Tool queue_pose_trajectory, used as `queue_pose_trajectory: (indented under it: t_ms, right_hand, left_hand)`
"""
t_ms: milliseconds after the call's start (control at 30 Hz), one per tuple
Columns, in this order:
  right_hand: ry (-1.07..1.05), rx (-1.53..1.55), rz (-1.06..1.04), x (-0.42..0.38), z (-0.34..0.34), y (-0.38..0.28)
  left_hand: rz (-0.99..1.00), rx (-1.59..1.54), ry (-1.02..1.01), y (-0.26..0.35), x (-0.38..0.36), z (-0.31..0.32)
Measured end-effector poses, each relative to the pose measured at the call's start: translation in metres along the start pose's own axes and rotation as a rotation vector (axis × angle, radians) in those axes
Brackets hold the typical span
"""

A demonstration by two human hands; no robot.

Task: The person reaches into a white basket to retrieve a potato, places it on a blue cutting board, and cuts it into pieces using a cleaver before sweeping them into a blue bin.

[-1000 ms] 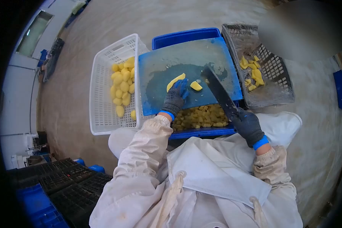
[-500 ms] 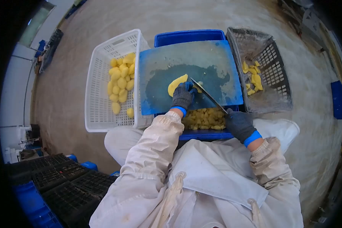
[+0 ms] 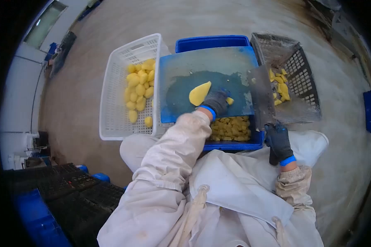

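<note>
My left hand (image 3: 216, 103), in a dark glove, is over the cutting board (image 3: 210, 59), its fingers curled at a small potato piece (image 3: 230, 100). Just left of it a larger peeled potato piece (image 3: 199, 94) lies loose on the wet board. My right hand (image 3: 278, 140), also gloved, grips a broad-bladed knife (image 3: 261, 92). Its wide blade is turned flat to view, beyond the board's right edge and over the side of the dark crate. Chopped potato pieces (image 3: 231, 128) fill the blue tub (image 3: 239, 146) under the board.
On the left a white crate (image 3: 112, 103) holds several peeled potatoes (image 3: 140, 89). The dark crate (image 3: 303, 74) on the right contains yellow scraps (image 3: 282, 88). Black stacked crates (image 3: 70, 197) stand at lower left. A blue bin (image 3: 212, 42) is behind the board.
My left hand has shifted right, off the larger potato piece, to the small one. The knife has swung up and right off the board, its blade turning broadside.
</note>
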State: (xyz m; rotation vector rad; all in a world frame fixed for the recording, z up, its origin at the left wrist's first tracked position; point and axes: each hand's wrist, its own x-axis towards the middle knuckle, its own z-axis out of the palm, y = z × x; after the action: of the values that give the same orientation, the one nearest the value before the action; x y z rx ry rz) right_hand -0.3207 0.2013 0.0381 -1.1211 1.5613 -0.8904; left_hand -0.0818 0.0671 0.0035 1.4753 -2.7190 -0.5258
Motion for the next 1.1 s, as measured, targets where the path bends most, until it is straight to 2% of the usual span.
queue_pose_trajectory:
  t_ms: [33,100,167,200,267,333,367,433,467,533,633,767,833,1000,1067,1100]
  right_hand:
    - [-0.015,0.005,-0.004,0.0,0.002,-0.004]
    - [0.023,0.099,0.12,0.0,0.002,-0.015]
    - [0.01,0.107,0.14,0.0,0.003,-0.017]
    - [0.008,0.113,0.161,0.001,0.003,-0.017]
    - [0.009,0.122,0.184,0.002,0.005,-0.013]
    - [0.016,0.08,0.081,0.005,0.008,-0.002]
    - [0.019,0.081,0.08,0.006,0.008,0.002]
    - [-0.031,-0.022,0.023,0.008,0.008,0.004]
    - [-0.03,-0.025,0.02,0.008,0.009,0.0]
    - [-0.071,-0.069,0.009,0.002,0.015,-0.01]
    - [-0.155,-0.021,-0.032,-0.005,0.027,-0.019]
    - [-0.291,-0.056,0.014,-0.005,0.059,-0.032]
    - [-0.389,0.068,0.219,0.001,0.079,-0.035]
    - [-0.443,-0.155,0.108,0.021,0.095,-0.023]
    - [-0.255,-0.994,-1.095,0.035,0.088,-0.002]
    - [-0.257,-0.996,-1.096,0.036,0.091,-0.01]
  left_hand:
    - [0.031,-0.055,-0.005,0.012,-0.007,0.01]
    - [0.054,-0.106,-0.01,0.025,-0.031,0.022]
    - [0.04,-0.364,0.207,0.031,-0.055,0.026]
    - [0.134,-0.151,0.38,0.011,-0.057,0.038]
    - [-0.153,0.134,0.653,-0.034,-0.063,0.048]
    - [-0.681,-0.107,0.525,-0.029,-0.071,-0.005]
    - [-0.677,-0.107,0.526,-0.039,-0.068,-0.005]
    - [-0.781,0.05,0.24,-0.06,-0.06,0.004]
    - [-0.781,0.047,0.244,-0.068,-0.056,0.009]
    - [-0.592,-0.278,0.158,-0.074,-0.05,0.014]
    - [-0.58,-0.319,0.233,-0.072,-0.051,0.024]
    - [-0.624,-0.439,0.295,-0.072,-0.057,0.028]
    - [-0.588,-0.45,0.309,-0.079,-0.056,0.031]
    - [-0.609,-0.454,0.332,-0.076,-0.058,0.031]
    - [-0.578,-0.466,0.366,-0.078,-0.058,0.032]
    - [-0.593,-0.503,0.363,-0.076,-0.058,0.03]
